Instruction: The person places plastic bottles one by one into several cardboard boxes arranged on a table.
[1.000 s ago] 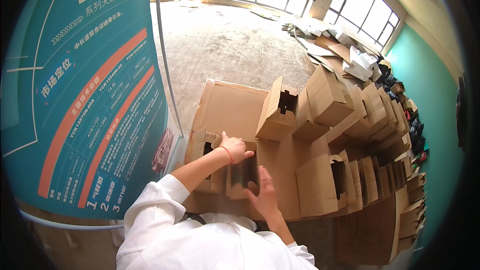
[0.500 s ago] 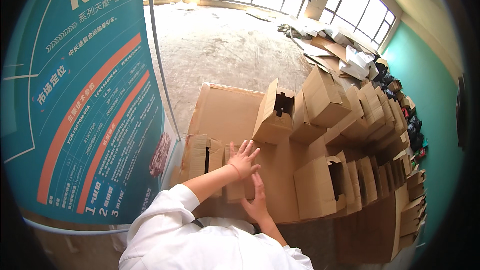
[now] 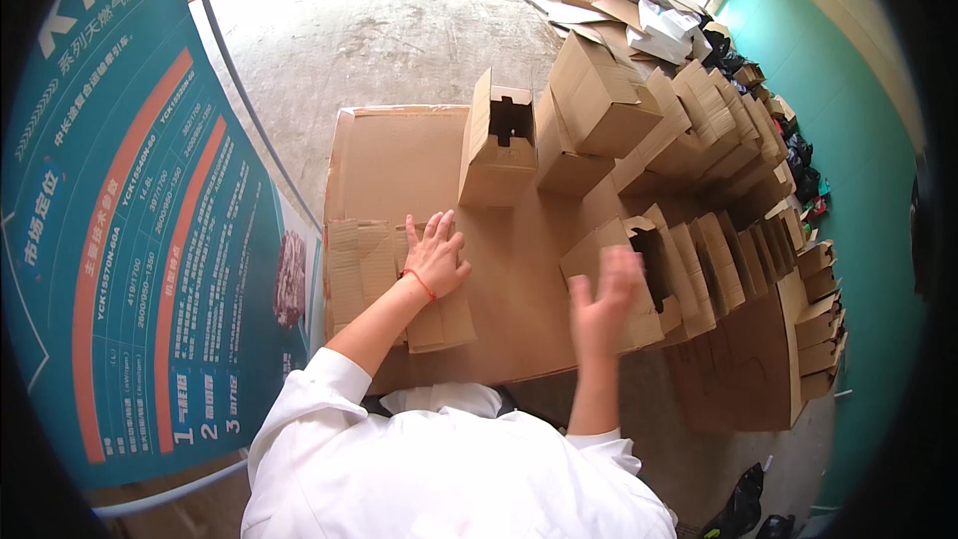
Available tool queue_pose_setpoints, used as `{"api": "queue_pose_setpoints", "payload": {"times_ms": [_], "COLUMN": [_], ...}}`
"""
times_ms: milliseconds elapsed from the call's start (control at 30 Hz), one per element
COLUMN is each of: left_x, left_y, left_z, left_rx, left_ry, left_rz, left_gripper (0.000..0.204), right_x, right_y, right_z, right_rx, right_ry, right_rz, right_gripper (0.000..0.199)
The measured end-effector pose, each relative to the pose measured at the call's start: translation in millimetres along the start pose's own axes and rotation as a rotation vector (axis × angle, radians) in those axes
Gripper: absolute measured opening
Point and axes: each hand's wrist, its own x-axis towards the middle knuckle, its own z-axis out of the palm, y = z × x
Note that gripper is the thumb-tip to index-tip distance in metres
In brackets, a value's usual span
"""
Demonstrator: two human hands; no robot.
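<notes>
Flat cardboard blank under left hand, right hand lifted and blurred

Flat cardboard blank (image 3: 399, 274) lies on the big brown cardboard sheet (image 3: 399, 155) that covers the work surface, right under the left hand and well left of the right hand. Largest first: teal printed banner (image 3: 120, 240) stands far to the left of both hands; bare concrete floor (image 3: 379, 30) stretches beyond them. Big cardboard sheet runs under both hands. Rows of folded-up boxes (image 3: 718, 260) stack to the right of the right hand and beyond it; one upright open box (image 3: 499, 145) stands just beyond the left hand. Another open box (image 3: 639, 274) sits touching or just behind the right hand, cannot tell which from the blur.

Left hand (image 3: 436, 255): fingers spread, palm flat down on the blank, pressing, not gripping. Red string on that wrist. Right hand (image 3: 599, 304): raised above the sheet, fingers open and apart, motion-blurred, holding nothing.

Key relation: blank is directly beneath the left hand, its long side running left-right across the person's front, slotted flaps out to the left of the palm and a flap toward the body. Left hand is the nearer one by far; right hand is apart from the blank, closer to the open box. White sleeves come in from the lower edge.
</notes>
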Motion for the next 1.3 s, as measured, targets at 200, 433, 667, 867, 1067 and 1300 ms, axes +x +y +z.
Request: {"api": "queue_pose_setpoints", "payload": {"times_ms": [200, 433, 667, 867, 1067, 1300], "left_x": [3.4, 4.0, 14.4, 19.7, 12.6, 4.6], "left_y": [-2.5, -4.3, -8.6, -17.1, -31.0, 5.9], "left_z": [7.3, -1.3, -13.6, -18.3, 5.8, -22.7], "left_rx": [-0.079, -0.248, -0.684, -0.878, -0.914, -0.005], "left_ry": [0.100, 0.009, -0.022, -0.101, 0.101, 0.158], "left_rz": [0.103, 0.102, 0.017, 0.006, 0.087, 0.450], "left_gripper": [0.056, 0.076, 0.095, 0.091, 0.088, 0.061], "right_x": [24.3, 19.2, 11.8, 12.3, -3.4, -32.8], "right_y": [99.2, -22.6, -100.0, -61.4, -16.0, 7.0], "right_z": [-51.6, -14.4, 27.0, 15.0, -26.7, -46.9], "right_rx": [0.032, 0.137, 0.284, 0.654, 0.403, 0.754], "right_ry": [-0.621, -0.690, -0.852, -0.805, -0.669, -0.721], "right_rz": [0.281, -0.012, -0.024, -0.186, -0.003, 0.145], "right_gripper": [0.041, 0.020, 0.028, 0.041, 0.029, 0.025]}}
